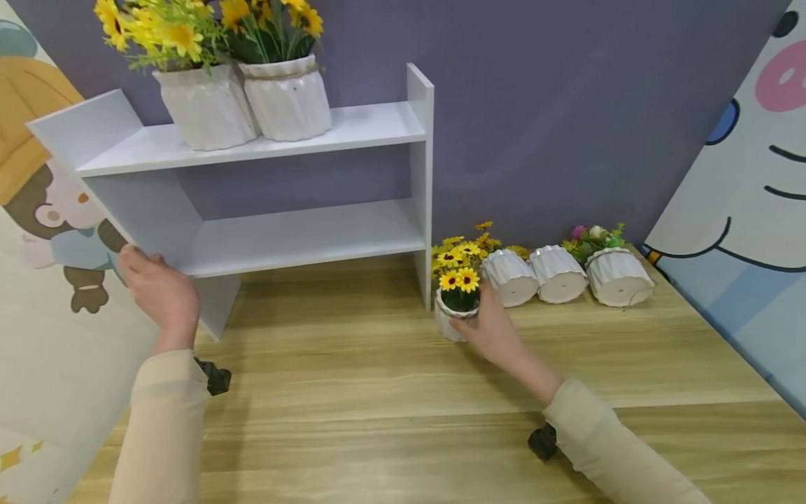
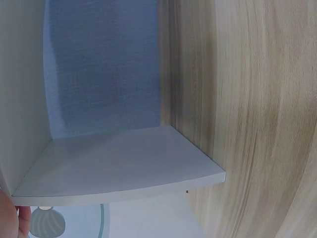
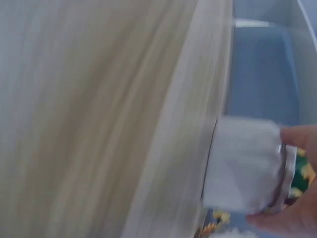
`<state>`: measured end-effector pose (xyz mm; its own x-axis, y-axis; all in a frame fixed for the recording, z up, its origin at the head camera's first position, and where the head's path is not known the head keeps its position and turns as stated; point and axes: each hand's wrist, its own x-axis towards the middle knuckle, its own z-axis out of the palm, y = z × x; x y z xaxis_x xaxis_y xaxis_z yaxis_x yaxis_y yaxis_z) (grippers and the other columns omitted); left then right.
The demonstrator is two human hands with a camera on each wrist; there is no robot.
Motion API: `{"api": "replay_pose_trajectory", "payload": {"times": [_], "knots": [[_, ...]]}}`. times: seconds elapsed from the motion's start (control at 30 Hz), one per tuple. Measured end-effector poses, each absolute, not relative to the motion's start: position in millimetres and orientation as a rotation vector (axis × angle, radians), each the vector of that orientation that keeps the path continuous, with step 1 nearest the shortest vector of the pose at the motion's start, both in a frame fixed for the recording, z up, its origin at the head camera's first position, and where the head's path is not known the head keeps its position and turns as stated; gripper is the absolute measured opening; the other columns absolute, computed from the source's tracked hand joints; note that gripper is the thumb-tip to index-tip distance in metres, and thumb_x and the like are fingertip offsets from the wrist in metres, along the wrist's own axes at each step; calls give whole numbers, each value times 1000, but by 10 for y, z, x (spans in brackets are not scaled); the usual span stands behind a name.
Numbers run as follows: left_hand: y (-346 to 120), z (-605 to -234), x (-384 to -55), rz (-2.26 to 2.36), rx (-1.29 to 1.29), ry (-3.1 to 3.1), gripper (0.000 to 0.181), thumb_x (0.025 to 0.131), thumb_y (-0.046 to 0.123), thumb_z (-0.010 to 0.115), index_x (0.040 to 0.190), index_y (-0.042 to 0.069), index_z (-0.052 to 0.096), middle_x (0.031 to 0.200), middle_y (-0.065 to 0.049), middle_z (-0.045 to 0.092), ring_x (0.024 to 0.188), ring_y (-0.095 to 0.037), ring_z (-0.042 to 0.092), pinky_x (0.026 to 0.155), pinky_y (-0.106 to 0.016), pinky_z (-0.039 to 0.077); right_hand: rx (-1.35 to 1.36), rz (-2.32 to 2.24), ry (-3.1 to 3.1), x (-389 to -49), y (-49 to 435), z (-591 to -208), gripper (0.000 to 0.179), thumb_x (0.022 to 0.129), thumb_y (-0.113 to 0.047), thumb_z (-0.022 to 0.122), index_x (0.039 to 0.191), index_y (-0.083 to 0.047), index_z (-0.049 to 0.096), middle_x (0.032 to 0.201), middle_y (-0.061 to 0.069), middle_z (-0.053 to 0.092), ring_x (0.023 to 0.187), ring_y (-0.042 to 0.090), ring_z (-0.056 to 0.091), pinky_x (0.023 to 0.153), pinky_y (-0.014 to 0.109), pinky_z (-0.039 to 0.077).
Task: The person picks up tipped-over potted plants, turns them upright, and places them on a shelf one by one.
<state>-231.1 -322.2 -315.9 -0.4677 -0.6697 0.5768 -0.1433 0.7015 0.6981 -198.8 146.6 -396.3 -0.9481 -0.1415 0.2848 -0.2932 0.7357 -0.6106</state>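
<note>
My right hand (image 1: pixel 497 332) grips a small white ribbed pot (image 1: pixel 448 323) of yellow flowers (image 1: pixel 458 278) by its rim, beside the shelf's right panel. In the right wrist view, thumb and fingers span the rim of this pot (image 3: pixel 242 166); the picture is blurred. My left hand (image 1: pixel 162 292) holds the front edge of the left side panel of a white two-tier shelf (image 1: pixel 308 234). Only a little of that hand (image 2: pixel 9 218) shows in the left wrist view, at the panel's corner.
Two larger white pots (image 1: pixel 286 98) of yellow flowers stand on the top tier. To the right, several white pots (image 1: pixel 560 276) with flowers lie tipped over on the wooden table (image 1: pixel 378 406), against the grey backboard (image 1: pixel 554 119).
</note>
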Motion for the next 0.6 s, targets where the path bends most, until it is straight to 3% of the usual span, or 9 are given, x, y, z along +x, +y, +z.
{"api": "replay_pose_trajectory", "payload": {"times": [0.07, 0.17, 0.37, 0.6], "knots": [[-3224, -3157, -2317, -730, 633, -1992, 34, 96, 18, 28, 129, 10, 29, 122, -19, 40, 111, -40, 45, 89, -53, 38, 294, 983, -2755, -1952, 1383, -3979, 99, 77, -33, 70, 140, 12, 6, 144, 33, 11, 131, 45, 20, 105, 51, 24], [-3228, -3153, -2313, -738, 643, -1994, 34, 96, 17, 28, 129, 9, 29, 124, -18, 39, 114, -38, 44, 91, -52, 38, 176, 906, -2790, -1939, 1250, -4009, 107, 75, -37, 70, 138, 16, 2, 145, 33, -1, 132, 48, 13, 106, 51, 22], [-3220, -3148, -2290, -730, 623, -2000, 33, 96, 17, 29, 128, 9, 29, 123, -18, 38, 115, -37, 42, 92, -51, 37, 5, 843, -2763, -1970, 1106, -4031, 104, 76, -40, 70, 135, 20, 10, 143, 35, 5, 126, 50, 21, 101, 55, 30], [-3206, -3153, -2294, -715, 612, -1981, 31, 96, 16, 29, 126, 8, 30, 121, -20, 39, 112, -39, 43, 90, -52, 37, -10, 823, -2752, -2002, 1129, -4032, 101, 77, -41, 68, 134, 21, 13, 135, 38, 18, 119, 50, 32, 95, 53, 36]]}}
